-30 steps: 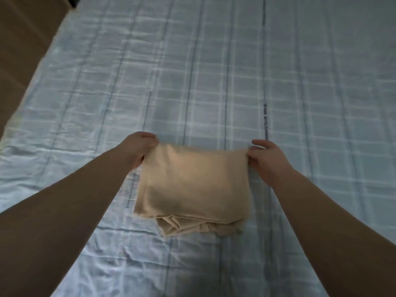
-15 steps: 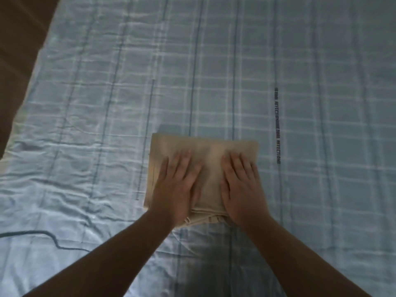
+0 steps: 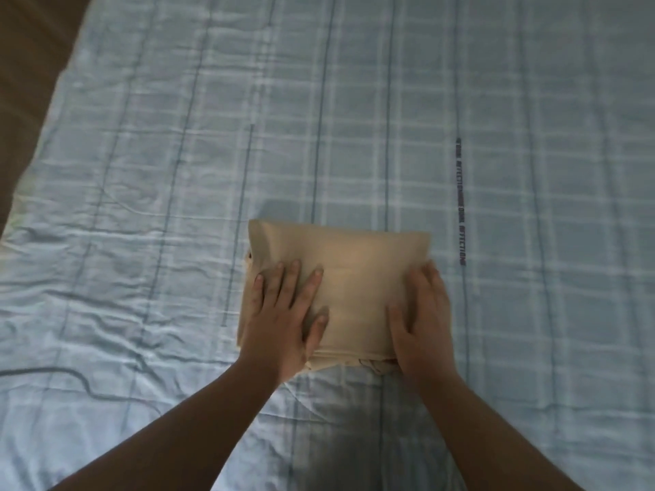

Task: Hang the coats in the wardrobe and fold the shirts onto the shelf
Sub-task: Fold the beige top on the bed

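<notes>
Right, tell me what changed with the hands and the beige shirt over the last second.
A second ago both hands pinched the folded shirt's far corners, holding it up. They let go and laid it flat on the bed; the left hand and right hand pressed on its middle, then slid apart toward its side edges. The shirt kept its fold, and the checked bedsheet is unchanged.

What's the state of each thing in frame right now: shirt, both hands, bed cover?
Beige shirt: folded into a rectangle, lying flat on the bed.
Left hand: open, fingers straight, pressing the shirt's left side.
Right hand: open, flat at the shirt's right edge.
Blue plaid bed cover: spread out, wrinkled.
</notes>
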Demonstrator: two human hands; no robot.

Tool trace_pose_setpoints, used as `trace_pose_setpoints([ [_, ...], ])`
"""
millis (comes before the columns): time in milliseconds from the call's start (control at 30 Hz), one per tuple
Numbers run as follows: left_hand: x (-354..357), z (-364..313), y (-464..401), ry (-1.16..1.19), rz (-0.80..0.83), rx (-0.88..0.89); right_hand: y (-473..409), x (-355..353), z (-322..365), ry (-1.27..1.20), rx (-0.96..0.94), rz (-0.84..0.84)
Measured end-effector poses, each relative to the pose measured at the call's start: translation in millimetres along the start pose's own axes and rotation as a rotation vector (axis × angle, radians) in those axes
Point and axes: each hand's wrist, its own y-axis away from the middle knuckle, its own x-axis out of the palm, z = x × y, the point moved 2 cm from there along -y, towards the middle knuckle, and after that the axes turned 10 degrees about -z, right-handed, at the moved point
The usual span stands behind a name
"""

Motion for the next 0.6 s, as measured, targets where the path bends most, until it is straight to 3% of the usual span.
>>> trace_pose_setpoints([
  [67,-14,-10,-2,0.111,-0.041,0.042,1,-11,-3,-0.187,0.355,-0.058],
  [133,-28,-28,-10,0.289,-0.094,0.090,5,-17,-3,-0.208,0.585,-0.027],
  [300,-45,-100,-68,0.621,0.041,-0.005,3,-29,0,0.006,0.654,0.162],
  [500,-36,-162,-149,0.288,0.296,0.258,2,-31,-1,-0.143,0.744,0.215],
  [600,-37,-164,-178,0.054,0.485,0.270,7,-33,-2,-0.217,0.727,0.200],
])
